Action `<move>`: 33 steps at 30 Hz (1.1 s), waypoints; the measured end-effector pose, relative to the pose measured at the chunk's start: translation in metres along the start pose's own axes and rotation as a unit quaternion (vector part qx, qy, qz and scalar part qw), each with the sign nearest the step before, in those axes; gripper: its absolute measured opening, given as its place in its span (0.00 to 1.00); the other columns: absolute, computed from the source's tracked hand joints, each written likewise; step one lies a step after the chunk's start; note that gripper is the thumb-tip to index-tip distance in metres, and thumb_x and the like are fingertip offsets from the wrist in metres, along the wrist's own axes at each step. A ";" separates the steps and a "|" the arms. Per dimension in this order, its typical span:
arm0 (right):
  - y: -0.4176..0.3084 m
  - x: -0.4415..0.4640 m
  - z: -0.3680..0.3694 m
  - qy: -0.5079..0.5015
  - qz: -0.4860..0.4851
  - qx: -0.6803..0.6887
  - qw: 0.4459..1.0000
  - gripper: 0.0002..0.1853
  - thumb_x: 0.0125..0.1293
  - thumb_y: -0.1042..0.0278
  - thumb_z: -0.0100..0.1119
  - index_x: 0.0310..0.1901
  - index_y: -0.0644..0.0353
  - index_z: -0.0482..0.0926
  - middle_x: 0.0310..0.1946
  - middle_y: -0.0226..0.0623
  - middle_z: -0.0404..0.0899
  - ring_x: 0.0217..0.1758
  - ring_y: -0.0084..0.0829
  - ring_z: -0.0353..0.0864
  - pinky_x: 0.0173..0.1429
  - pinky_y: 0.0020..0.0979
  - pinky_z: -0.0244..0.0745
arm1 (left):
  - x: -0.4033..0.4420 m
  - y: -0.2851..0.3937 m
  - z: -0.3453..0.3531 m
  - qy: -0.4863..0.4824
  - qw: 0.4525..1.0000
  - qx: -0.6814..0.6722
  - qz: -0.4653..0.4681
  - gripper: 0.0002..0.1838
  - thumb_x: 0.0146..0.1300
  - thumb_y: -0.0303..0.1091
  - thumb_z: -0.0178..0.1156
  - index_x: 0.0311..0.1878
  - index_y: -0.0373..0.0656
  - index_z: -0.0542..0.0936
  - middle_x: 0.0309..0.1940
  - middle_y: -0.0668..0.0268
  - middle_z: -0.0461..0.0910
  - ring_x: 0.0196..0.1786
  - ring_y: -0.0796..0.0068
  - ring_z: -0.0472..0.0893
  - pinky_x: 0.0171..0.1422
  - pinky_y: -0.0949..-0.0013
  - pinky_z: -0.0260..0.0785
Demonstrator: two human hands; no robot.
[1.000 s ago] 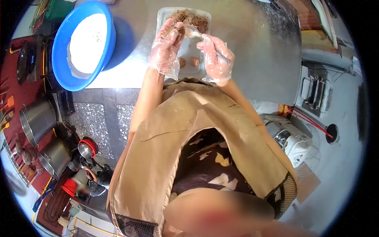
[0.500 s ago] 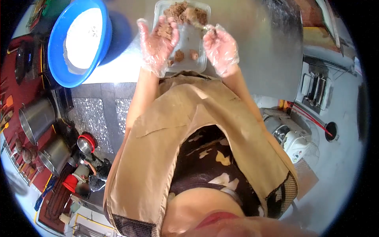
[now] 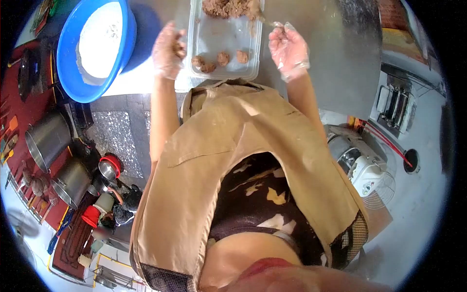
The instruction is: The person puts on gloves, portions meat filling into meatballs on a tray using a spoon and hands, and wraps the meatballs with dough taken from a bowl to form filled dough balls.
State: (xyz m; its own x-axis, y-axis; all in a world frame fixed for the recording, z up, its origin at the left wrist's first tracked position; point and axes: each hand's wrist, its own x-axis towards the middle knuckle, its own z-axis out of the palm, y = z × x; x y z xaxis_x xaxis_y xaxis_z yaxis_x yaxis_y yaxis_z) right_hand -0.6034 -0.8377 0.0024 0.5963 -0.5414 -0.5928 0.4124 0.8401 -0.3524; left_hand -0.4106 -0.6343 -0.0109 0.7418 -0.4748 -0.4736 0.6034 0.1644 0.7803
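My left hand (image 3: 169, 52), in a clear plastic glove, is left of the plastic tray with its fingers curled round a lump of brown paste, mostly hidden by them. My right hand (image 3: 289, 52), gloved too, is beyond the tray's right edge. Its fingers pinch the handle of what looks like a spoon (image 3: 262, 19), whose head lies at the brown paste. The clear tray (image 3: 192, 36) holds a crumbly brown mass (image 3: 226, 8) at the far end. Several rough balls of the paste (image 3: 223, 59) sit near its front edge.
A blue basin (image 3: 127, 46) of white powder stands left on the metal table (image 3: 335, 58). Lower left are large metal pots (image 3: 48, 141) and a red-rimmed bowl (image 3: 109, 167). A white fan (image 3: 367, 177) stands low on the right.
My left hand has moved left off the tray and curled its fingers over the paste from its open palm. My right hand has shifted right. More balls show near the tray's front edge.
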 end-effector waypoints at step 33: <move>0.102 0.083 0.016 -0.042 -0.386 -0.520 0.761 0.05 0.63 0.71 0.54 0.34 0.62 0.78 0.25 0.42 0.80 0.29 0.37 0.81 0.35 0.32 0.73 | 0.076 -0.058 0.074 0.099 0.863 0.462 0.182 0.28 0.48 0.30 0.58 0.57 0.42 0.74 0.39 0.43 0.79 0.42 0.48 0.81 0.49 0.59 0.73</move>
State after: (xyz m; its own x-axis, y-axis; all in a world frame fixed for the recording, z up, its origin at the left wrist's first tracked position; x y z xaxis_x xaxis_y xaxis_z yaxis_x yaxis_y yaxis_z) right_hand -0.5003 -0.7976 -0.0710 0.5126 -0.8510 0.1144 -0.0802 -0.1801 -0.9804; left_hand -0.4106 -0.7441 -0.0624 0.9234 -0.3651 -0.1186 -0.1019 -0.5309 0.8413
